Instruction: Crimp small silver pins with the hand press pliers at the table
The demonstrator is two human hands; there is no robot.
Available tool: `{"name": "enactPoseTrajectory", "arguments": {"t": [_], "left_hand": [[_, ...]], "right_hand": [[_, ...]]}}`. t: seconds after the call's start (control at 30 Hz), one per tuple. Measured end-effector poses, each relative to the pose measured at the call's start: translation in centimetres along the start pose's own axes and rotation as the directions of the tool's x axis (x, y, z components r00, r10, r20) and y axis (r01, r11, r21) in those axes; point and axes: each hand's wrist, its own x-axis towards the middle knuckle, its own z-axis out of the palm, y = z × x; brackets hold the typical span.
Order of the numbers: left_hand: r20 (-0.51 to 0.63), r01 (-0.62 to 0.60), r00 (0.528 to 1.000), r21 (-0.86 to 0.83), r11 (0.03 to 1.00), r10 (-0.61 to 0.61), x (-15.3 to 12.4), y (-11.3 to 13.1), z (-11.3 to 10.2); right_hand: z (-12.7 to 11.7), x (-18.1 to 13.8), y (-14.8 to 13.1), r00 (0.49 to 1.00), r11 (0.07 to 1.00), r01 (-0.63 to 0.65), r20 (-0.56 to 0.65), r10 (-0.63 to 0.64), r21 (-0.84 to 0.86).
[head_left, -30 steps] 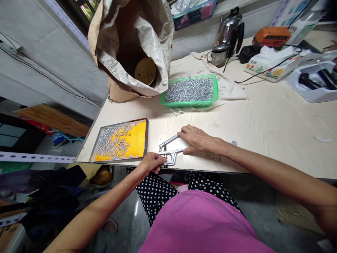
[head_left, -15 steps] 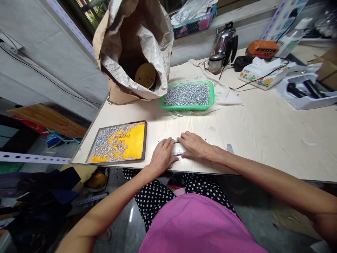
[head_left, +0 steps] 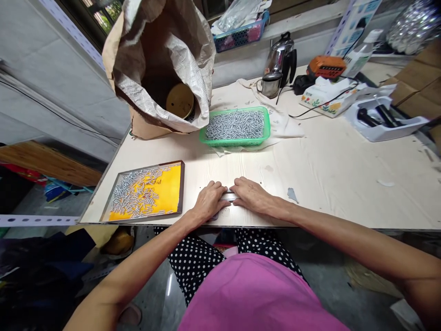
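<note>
Near the table's front edge, my left hand [head_left: 209,201] and my right hand [head_left: 254,197] face each other with closed fingers. Between them runs a narrow silvery metal strip [head_left: 229,196], its ends covered by my fingers; whether it is one piece or two I cannot make out. A small dark object [head_left: 215,216] shows partly beneath my left hand. To the left lies a shallow tray [head_left: 182,188] with a yellow bottom, strewn with small metal pins. Beyond my hands a green plastic basket [head_left: 267,133] is full of similar pins.
A large woven sack [head_left: 203,82] with a round yellowish container [head_left: 179,101] inside stands at the back left. A metal kettle [head_left: 280,59], a steel cup [head_left: 270,85], a tissue pack [head_left: 324,99] and a white tray [head_left: 375,131] line the back right. A grey scrap [head_left: 292,194] lies right.
Two metal strips with a gap between them showed between my hands before; now they appear drawn together into one narrow band. My fingers have closed in around it. The whole view has shifted slightly.
</note>
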Motion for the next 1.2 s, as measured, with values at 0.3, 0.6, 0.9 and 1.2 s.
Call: {"name": "enactPoseTrajectory", "arguments": {"t": [0.3,0.6,0.9,1.2], "left_hand": [[-0.009,0.062,0.998,0.003,0.998,-0.062,0.2,0.6,0.1],[-0.257,0.072,0.963,-0.029,0.997,-0.077,-2.3,2.1,2.5],[-0.28,-0.126,0.957,-0.161,0.979,0.077,-4.2,5.2,6.2],[-0.263,-0.119,0.963,-0.248,0.961,0.051,-4.3,5.2,6.4]], "right_hand": [[2.1,0.7,0.4,1.0,1.0,0.013,-0.028,-0.014,-0.028],[0.4,1.3,3.9,0.983,0.985,0.162,-0.093,-0.156,0.065],[0.1,6.0,4.3,0.989,0.981,0.065,-0.119,-0.087,-0.183],[-0.1,6.9,-2.5,0.925,0.899,0.371,0.007,-0.38,-0.233]]}}
